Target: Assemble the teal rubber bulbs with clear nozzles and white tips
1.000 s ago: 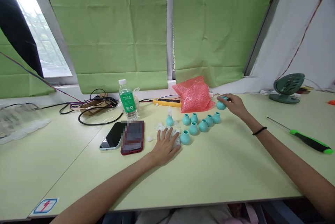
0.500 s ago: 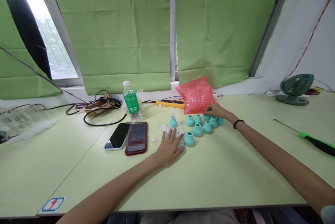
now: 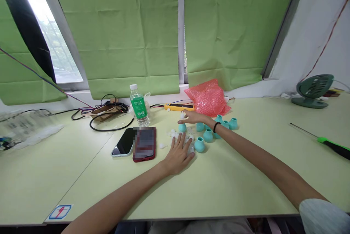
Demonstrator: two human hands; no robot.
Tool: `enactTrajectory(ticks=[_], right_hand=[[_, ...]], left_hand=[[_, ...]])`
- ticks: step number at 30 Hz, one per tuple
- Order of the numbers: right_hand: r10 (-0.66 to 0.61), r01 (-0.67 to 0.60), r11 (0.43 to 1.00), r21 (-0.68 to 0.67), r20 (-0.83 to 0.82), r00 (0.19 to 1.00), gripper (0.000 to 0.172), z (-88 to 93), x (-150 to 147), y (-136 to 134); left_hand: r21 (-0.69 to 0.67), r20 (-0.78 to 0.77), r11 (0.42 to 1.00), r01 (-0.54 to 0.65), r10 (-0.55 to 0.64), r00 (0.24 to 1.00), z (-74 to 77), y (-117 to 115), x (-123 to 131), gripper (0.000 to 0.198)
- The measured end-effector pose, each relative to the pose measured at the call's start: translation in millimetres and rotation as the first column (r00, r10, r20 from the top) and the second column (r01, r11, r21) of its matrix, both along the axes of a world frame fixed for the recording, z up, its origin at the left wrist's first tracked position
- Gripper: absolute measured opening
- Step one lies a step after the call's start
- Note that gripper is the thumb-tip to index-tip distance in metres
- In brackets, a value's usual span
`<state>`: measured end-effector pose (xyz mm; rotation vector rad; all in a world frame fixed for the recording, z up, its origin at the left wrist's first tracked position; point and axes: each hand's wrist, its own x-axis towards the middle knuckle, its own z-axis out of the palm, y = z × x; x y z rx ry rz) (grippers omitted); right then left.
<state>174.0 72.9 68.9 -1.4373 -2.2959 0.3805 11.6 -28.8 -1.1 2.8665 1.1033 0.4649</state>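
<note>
My left hand (image 3: 179, 156) lies with fingers spread over a loose pile of small white translucent plastic pieces (image 3: 172, 134). Just beyond it stands a small round turquoise bottle (image 3: 182, 128) with a white pointed tip (image 3: 182, 115). My right hand (image 3: 190, 117) reaches across from the right, its fingers closed around that white tip; the fingers partly hide it. To the right, several open-necked turquoise bottles stand upright in a cluster, the closest turquoise bottle (image 3: 199, 145) being beside my left fingers. My right hand and forearm cover some of the cluster.
Two phones, one pale-edged (image 3: 123, 142) and one red-cased (image 3: 144, 144), lie left of my left hand. Behind them are a water bottle (image 3: 139, 106) and tangled cables (image 3: 109, 111). A pink bubble-wrap bag (image 3: 209, 99), a screwdriver (image 3: 328, 142) and a green fan (image 3: 314, 89) are farther right.
My right hand has moved left from the back of the bottle cluster to the white-tipped bottle. My left hand has stayed spread on the white pieces.
</note>
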Motion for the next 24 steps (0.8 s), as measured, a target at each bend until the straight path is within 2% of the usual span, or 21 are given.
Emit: enactTrajectory(ticks=[4, 7, 8, 10, 11, 13, 15, 18, 21, 23, 24], right_hand=[[0.054, -0.053, 0.997, 0.057, -0.015, 0.998, 0.027, -6.2, -6.1, -2.1], [0.024, -0.006, 0.983, 0.182, -0.096, 0.995, 0.023, 3.9, -5.1, -17.0], [0.009, 0.028, 0.969, 0.245, -0.15, 0.989, 0.023, 9.3, -4.3, -26.3], [0.014, 0.127, 0.905, 0.406, -0.327, 0.945, 0.024, 19.7, -2.4, -51.7], [0.039, 0.151, 0.878, 0.454, -0.382, 0.923, 0.024, 22.9, -1.4, -66.9], [0.081, 0.142, 0.862, 0.487, -0.409, 0.909, 0.02, 22.5, 0.2, -99.2], [0.126, 0.057, 0.874, 0.483, -0.337, 0.933, 0.015, 11.1, 0.7, -128.3], [0.177, -0.134, 0.894, 0.427, -0.063, 0.982, 0.015, -18.3, -1.9, -155.3], [0.131, -0.133, 0.932, 0.336, 0.03, 0.991, 0.017, -41.5, -7.2, -161.3], [0.109, -0.105, 0.964, 0.244, -0.003, 0.994, 0.017, -47.2, -10.1, -159.5], [0.096, -0.09, 0.975, 0.202, -0.02, 0.995, 0.018, -47.8, -10.9, -158.4]], left_hand=[[0.011, 0.029, 1.0, 0.002, -0.002, 1.0, -1.3, 0.2, -0.1, 0.05], [0.031, 0.095, 0.999, -0.024, 0.021, 0.995, 3.5, 0.3, -0.3, 0.046], [0.041, 0.134, 0.999, -0.036, 0.03, 0.991, 6.6, 0.4, -0.6, 0.043], [0.064, 0.241, 0.997, -0.051, 0.034, 0.97, 14.2, 0.6, -1.8, 0.038], [0.072, 0.304, 0.996, -0.048, 0.024, 0.952, 18.1, 0.7, -2.7, 0.035], [0.071, 0.434, 0.997, -0.021, -0.012, 0.901, 24.6, 0.4, -5.0, 0.031], [0.058, 0.536, 0.998, 0.029, -0.056, 0.843, 27.7, -0.9, -7.3, 0.03], [0.023, 0.581, 0.986, 0.166, -0.148, 0.8, 26.6, -5.5, -9.0, 0.038], [-0.076, 0.533, 0.934, 0.35, -0.259, 0.806, 23.8, -13.8, -6.7, 0.045], [-0.158, 0.516, 0.904, 0.398, -0.268, 0.814, 23.0, -20.0, -2.9, 0.043], [-0.204, 0.521, 0.899, 0.388, -0.236, 0.82, 23.0, -22.8, -0.5, 0.041]])
